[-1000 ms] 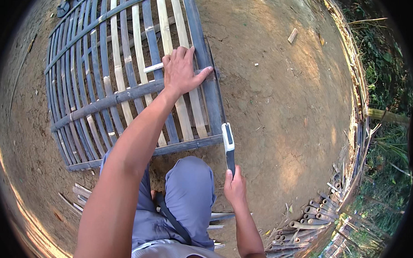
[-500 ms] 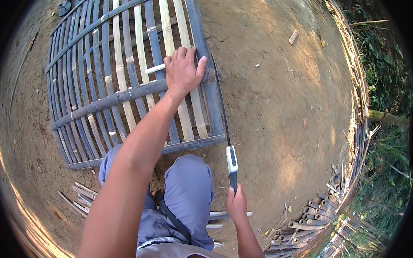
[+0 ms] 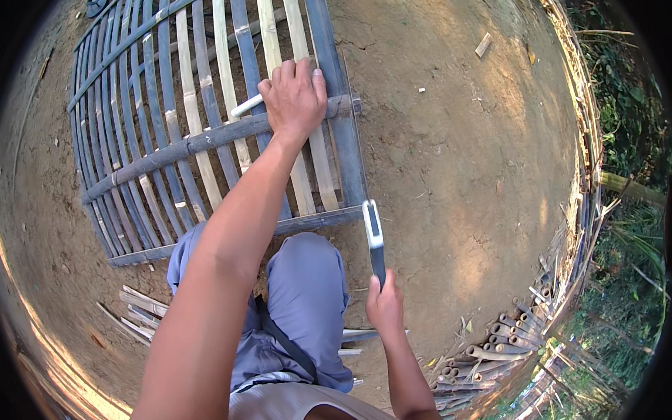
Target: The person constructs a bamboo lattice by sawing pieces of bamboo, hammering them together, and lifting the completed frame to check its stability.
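Note:
A panel of grey and pale bamboo slats lies before me, with a round bamboo crossbar running over them. My left hand is closed and bears on the panel near its right side. A short white stick pokes out from its little-finger side; the rest is hidden under the palm. My right hand grips the dark lower part of a handsaw with a white-edged handle. Its thin blade runs along the panel's right edge, by the wide grey side piece, and is seen nearly edge-on.
Cut bamboo tubes are heaped at the lower right. Split strips lie on the ground left of my legs, others to their right. A small offcut rests on the bare earth. Greenery borders the far right.
The saw and my right hand have moved away from me, along the panel's right edge. My left hand stays on the panel, and the white stick is tilted a little more. The view has shifted slightly.

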Action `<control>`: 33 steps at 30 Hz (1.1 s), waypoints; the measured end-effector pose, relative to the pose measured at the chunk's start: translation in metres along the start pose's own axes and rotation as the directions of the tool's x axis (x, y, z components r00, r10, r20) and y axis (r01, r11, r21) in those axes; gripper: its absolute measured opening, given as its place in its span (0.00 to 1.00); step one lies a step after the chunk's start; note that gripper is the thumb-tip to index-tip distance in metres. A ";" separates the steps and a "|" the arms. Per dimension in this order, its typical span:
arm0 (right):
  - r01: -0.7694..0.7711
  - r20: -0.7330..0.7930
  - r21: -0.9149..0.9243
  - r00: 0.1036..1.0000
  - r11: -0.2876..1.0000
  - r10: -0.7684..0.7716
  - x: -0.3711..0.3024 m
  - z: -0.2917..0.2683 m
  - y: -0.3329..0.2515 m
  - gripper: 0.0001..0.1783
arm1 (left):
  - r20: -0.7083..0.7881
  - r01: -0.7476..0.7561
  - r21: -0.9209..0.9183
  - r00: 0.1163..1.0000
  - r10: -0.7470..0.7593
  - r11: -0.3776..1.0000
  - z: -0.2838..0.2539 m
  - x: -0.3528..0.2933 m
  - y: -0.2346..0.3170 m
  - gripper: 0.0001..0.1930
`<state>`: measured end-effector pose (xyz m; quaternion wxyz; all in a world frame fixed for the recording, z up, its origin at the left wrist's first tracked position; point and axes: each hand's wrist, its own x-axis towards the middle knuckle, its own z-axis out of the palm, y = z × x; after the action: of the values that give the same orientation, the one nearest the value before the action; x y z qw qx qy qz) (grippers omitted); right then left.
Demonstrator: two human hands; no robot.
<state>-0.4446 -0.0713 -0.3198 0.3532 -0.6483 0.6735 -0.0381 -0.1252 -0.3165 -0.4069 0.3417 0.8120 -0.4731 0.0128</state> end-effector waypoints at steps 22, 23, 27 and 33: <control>-0.057 -0.020 -0.013 0.998 0.998 0.056 -0.007 0.013 0.000 0.17 | 0.014 -0.009 0.032 1.000 0.009 0.999 0.005 -0.006 0.001 0.13; -0.002 -0.046 0.016 0.999 1.000 0.003 0.028 0.008 -0.023 0.17 | 0.002 -0.045 0.028 0.999 0.045 0.999 0.001 0.002 0.008 0.12; -0.063 0.016 0.065 0.998 0.996 0.062 0.034 0.022 -0.021 0.16 | -0.044 -0.045 0.044 0.998 0.047 0.998 0.003 -0.001 -0.016 0.11; -0.047 0.005 -0.001 0.999 0.999 0.047 0.025 0.012 -0.036 0.17 | 0.072 0.005 0.048 0.997 -0.008 0.999 -0.001 -0.003 0.000 0.12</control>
<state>-0.4049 -0.0948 -0.3214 0.3553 -0.6325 0.6877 -0.0277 -0.1266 -0.3133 -0.4073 0.3050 0.8214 -0.4819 -0.0063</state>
